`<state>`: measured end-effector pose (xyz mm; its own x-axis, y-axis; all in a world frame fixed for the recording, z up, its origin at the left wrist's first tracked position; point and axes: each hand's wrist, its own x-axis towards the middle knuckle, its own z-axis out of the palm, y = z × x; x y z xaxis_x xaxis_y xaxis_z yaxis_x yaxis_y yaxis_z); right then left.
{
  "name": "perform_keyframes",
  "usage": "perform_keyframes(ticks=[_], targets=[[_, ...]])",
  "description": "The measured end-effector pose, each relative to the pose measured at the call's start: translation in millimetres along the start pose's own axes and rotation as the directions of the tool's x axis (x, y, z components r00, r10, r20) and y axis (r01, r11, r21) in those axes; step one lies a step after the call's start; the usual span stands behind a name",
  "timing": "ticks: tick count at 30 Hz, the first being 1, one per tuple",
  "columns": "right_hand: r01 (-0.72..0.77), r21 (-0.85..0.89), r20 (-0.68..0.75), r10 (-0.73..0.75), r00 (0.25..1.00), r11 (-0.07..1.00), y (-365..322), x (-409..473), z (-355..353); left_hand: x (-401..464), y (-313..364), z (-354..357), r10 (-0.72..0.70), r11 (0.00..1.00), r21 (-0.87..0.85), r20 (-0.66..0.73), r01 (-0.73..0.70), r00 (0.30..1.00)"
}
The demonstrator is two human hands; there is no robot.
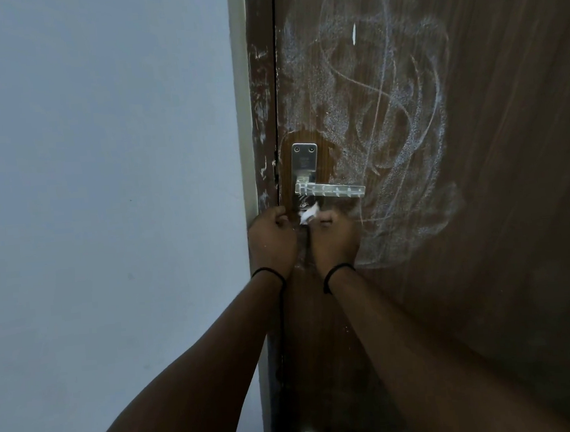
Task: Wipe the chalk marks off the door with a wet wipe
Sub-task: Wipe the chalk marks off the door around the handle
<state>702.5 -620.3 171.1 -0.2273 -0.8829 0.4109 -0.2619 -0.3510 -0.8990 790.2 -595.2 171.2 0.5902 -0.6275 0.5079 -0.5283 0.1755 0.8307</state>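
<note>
Two hands, left hand (272,240) and right hand (334,237), pinch the wipe (308,214) between them, likely readying it to rub chalk (388,122) off the door (514,197).

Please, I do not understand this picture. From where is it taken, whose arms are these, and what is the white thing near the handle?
The camera sits on a person's head and looks forward and down, so the arms are that person's own. No machine is here. The left hand and right hand are close together under the metal door handle and seem to hold a small white wet wipe between them. The brown door carries white chalk marks, still uncleaned. The pale wall is on the left.
</note>
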Motion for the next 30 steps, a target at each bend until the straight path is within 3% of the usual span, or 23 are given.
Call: perform_keyframes(ticks=[7, 12, 17, 21, 27, 30], targets=[[-0.003, 0.195, -0.078, 0.019, 0.997, 0.981, -19, 3, 13, -7, 5, -6, -0.019, 1.000, -0.007, -0.023, 0.019, 1.000], [0.037, 0.098, 0.030, -0.041, 0.999, 0.994, -11, -1, 17, -8, 9, -13, -0.012, 0.999, -0.044, -0.063, 0.010, 0.998], [-0.039, 0.245, -0.134, 0.074, 0.988, 0.969, -23, 7, 20, -6, 12, -13, -0.066, 0.996, -0.062, -0.047, 0.063, 0.997], [0.008, 0.164, 0.013, -0.011, 1.000, 0.986, -17, -1, 20, -8, 10, -11, -0.044, 0.995, -0.091, -0.047, 0.039, 0.998], [0.016, 0.136, -0.122, 0.001, 0.992, 0.991, -21, 7, 17, -11, 8, -11, -0.055, 0.992, -0.115, -0.059, 0.048, 0.997], [0.055, 0.017, 0.019, -0.056, 0.998, 0.998, -18, 4, 14, -10, 7, -10, -0.054, 0.991, -0.126, -0.061, 0.046, 0.997]])
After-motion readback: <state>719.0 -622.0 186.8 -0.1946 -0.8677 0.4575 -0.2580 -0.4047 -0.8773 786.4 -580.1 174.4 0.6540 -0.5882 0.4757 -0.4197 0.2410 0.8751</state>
